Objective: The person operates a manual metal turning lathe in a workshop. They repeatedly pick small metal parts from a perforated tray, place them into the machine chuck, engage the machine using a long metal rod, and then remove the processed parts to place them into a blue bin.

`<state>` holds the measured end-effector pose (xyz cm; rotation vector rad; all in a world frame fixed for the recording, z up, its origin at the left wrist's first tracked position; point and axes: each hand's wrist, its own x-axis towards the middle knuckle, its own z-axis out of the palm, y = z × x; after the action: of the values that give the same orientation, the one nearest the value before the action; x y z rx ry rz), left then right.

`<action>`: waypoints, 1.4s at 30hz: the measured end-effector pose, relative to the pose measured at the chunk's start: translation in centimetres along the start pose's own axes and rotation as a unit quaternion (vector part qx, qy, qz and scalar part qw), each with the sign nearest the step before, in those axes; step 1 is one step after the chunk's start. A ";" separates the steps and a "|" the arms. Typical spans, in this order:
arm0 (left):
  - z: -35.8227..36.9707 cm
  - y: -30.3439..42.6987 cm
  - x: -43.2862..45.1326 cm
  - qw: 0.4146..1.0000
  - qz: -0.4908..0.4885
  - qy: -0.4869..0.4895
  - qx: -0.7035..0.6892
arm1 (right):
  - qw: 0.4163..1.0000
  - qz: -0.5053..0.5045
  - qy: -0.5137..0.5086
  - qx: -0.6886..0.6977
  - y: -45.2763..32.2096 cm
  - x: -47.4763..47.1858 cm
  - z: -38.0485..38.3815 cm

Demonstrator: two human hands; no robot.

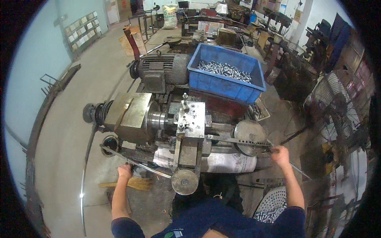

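A small lathe (132,111) stands before me, with a bright spindle nose (157,120) facing a tool block (193,119) on the cross slide. My left hand (125,171) is closed around a small dark handle beside the long metal lever (148,170), which slopes down to a round disc (184,182) at the slide's front. Out to the right, my right hand (280,155) grips the end of a perforated flat bar (247,141). That bar crosses over a larger metal disc (251,132). My fingers partly hide both grips.
Behind the lathe are an electric motor (166,68) and a blue plastic crate (226,86) of small metal pieces. A perforated basin (271,200) with similar pieces sits low at right. A broom (140,184) lies at left; a caged fan (339,104) stands at right.
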<state>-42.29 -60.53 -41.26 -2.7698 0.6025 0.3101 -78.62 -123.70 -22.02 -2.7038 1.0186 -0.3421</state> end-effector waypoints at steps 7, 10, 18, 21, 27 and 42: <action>-2.2 -5.4 -3.2 0.908 -0.155 0.099 -0.377 | 0.967 0.169 -0.007 -0.190 16.6 -7.1 2.1; -5.7 -5.6 -3.3 0.781 -0.177 0.142 -0.581 | 0.947 0.235 -0.046 -0.212 16.2 -10.0 3.4; -9.1 -0.1 -0.3 0.631 -0.207 0.189 -0.723 | 0.943 0.252 -0.095 0.198 7.2 -22.8 7.8; -8.5 -0.6 0.1 0.626 -0.217 0.158 -0.732 | 0.871 0.317 -0.118 0.356 -0.7 -22.4 4.9; -8.4 -1.3 0.3 0.655 -0.193 0.128 -0.720 | 0.854 0.303 -0.089 0.413 -1.6 -23.5 5.9; -9.3 -1.8 -0.2 0.702 -0.241 0.041 -0.669 | 0.973 0.152 -0.026 -0.171 13.6 -13.9 3.7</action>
<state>-40.28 -61.86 -32.14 -4.1171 -0.7518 0.7051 -96.06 -123.86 -31.46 -2.7606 1.5754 -0.0414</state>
